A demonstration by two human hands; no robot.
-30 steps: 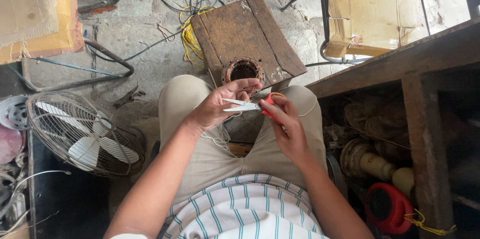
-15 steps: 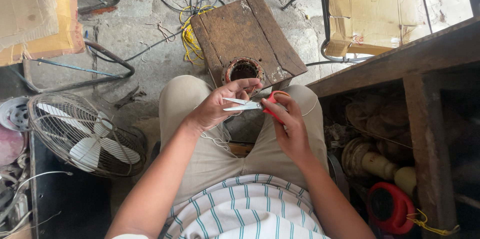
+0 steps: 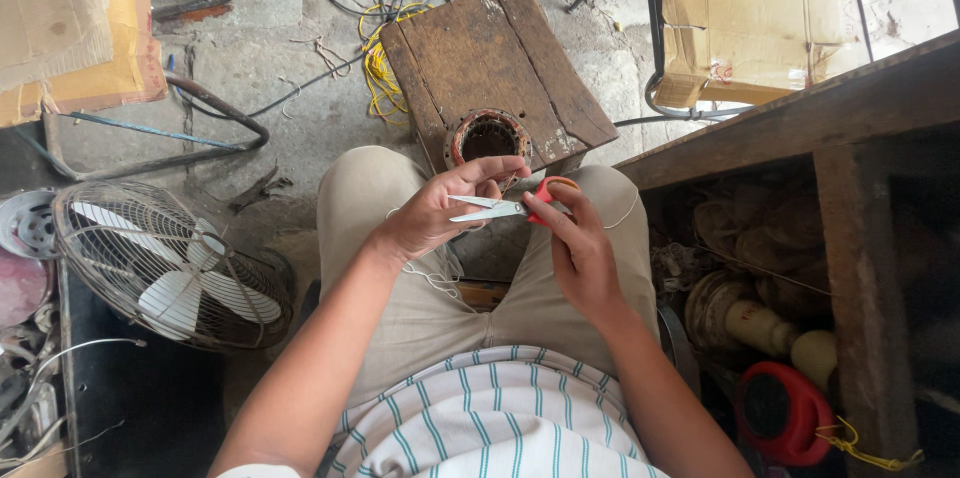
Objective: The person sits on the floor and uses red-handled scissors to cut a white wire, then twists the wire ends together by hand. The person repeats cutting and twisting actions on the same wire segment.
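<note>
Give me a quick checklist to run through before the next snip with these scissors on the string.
1. Right hand has its fingers in the red handles of the scissors: ok.
2. Left hand is up at the blades, fingers very close to them: not ok, keep fingertips clear.
3. White string hangs slack from the left hand: ok.
4. String actually sits between the blades: cannot tell.
5. Blades open or closed: cannot tell, they look nearly together.
6. Round motor part rests steady on the wooden board, apart from both hands: ok.
</note>
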